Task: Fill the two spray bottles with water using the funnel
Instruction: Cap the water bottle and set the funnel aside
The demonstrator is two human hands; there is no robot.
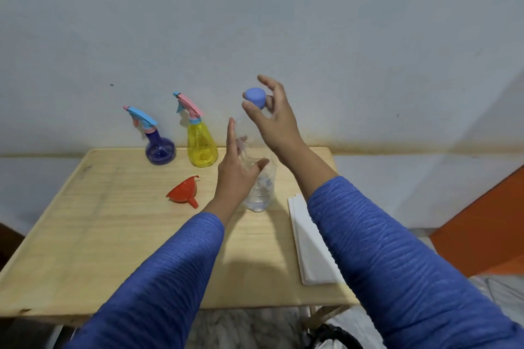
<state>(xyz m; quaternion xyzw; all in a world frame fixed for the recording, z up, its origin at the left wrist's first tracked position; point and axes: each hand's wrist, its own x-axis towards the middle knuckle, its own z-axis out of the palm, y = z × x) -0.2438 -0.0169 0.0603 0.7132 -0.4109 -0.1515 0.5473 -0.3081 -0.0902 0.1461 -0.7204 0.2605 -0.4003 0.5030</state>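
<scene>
A purple spray bottle [159, 150] and a yellow spray bottle [202, 144] stand upright at the table's far edge by the wall, both with their trigger heads on. In front of them a red funnel [184, 193] lies on its side. A clear plastic water bottle [261, 190] stands mid-table. My left hand [236, 170] is against the bottle's left side, fingers straight and thumb across its front. Above it, my right hand [275, 119] curls thumb and fingers round the blue cap [255, 98] at the bottle's top. Whether the cap still sits on the neck is unclear.
The light wooden table [113, 235] stands against a pale wall. A folded white cloth [312, 249] lies along its right edge, partly under my right sleeve. A dark bag [331, 337] sits on the floor below the near right corner.
</scene>
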